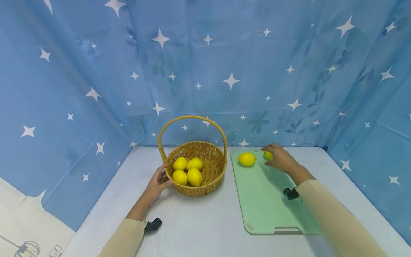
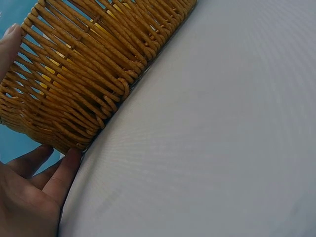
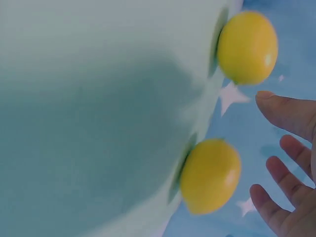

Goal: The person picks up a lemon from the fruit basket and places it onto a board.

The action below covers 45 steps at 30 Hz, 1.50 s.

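A wicker basket (image 1: 205,189) with a tall arched handle stands left of centre, with several lemons (image 1: 194,177) grouped in its left half. My left hand (image 1: 158,182) holds the basket's left side; in the left wrist view, the thumb (image 2: 9,47) is up at the rim and the fingertips (image 2: 73,157) touch the wall low down. On the green cutting board (image 1: 266,200), two lemons lie near the far edge. Over there my right hand (image 1: 280,159) hovers with fingers spread, partly covering the right lemon (image 1: 268,155). The left lemon (image 1: 247,159) lies in full sight. In the right wrist view, the fingers are apart from both lemons.
The white table (image 1: 199,225) carries the basket and board side by side with a narrow gap between. A blue star-patterned curtain (image 1: 205,71) hangs behind and at both sides. The board's grip slot (image 1: 288,230) faces the near edge.
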### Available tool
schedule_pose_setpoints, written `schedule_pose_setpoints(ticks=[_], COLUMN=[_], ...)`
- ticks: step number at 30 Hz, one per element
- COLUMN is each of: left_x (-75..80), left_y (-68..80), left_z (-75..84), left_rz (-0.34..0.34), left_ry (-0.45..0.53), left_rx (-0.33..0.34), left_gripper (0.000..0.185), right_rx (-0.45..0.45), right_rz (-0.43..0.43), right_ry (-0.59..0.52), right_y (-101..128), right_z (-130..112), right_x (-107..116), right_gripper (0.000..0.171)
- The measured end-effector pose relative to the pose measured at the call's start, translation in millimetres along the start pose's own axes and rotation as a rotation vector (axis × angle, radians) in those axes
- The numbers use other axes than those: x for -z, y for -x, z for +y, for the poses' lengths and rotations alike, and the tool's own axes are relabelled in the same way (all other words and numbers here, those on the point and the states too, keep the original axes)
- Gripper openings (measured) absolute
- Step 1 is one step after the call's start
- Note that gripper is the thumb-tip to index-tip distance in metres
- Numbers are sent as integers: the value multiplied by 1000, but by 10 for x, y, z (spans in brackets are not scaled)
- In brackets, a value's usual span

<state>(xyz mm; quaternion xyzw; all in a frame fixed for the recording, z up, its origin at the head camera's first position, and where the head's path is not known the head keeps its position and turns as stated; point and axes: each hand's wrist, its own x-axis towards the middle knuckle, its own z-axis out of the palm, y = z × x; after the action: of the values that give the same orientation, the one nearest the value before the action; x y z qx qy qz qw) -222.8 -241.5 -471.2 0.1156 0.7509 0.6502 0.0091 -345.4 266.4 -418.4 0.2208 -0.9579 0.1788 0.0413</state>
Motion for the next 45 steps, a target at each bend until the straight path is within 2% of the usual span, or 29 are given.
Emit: schedule_pose_setpoints(ticks=[3, 10, 15, 25, 33, 41, 45], left_x=[22, 83, 68, 69, 59, 51, 57], left_y=[-4, -64, -93, -119, -104, -106, -108], left_z=[-55, -281, -284, -269, -297, -287, -290], left_rz=[-3, 25, 34, 32, 56, 56, 48], left_ry=[0, -9, -20, 0, -21, -18, -27], left_rx=[9, 11, -13, -13, 4, 0, -10], left_gripper=[72, 70, 69, 71, 70, 71, 71], right_rx=[43, 219, 275, 399, 434, 408, 372], right_rz=[25, 94, 95, 30, -58, -121, -179], right_ry=[-9, -8, -30, -187, -200, -243, -212], right_y=[44, 66, 33, -69, -134, -340, -455], right_z=[-151, -533, -800, -1365, -1782, -1923, -1957], right_x=[-55, -133, -148, -285, -392, -627, -718], right_gripper=[59, 55, 49, 41, 42, 39, 41])
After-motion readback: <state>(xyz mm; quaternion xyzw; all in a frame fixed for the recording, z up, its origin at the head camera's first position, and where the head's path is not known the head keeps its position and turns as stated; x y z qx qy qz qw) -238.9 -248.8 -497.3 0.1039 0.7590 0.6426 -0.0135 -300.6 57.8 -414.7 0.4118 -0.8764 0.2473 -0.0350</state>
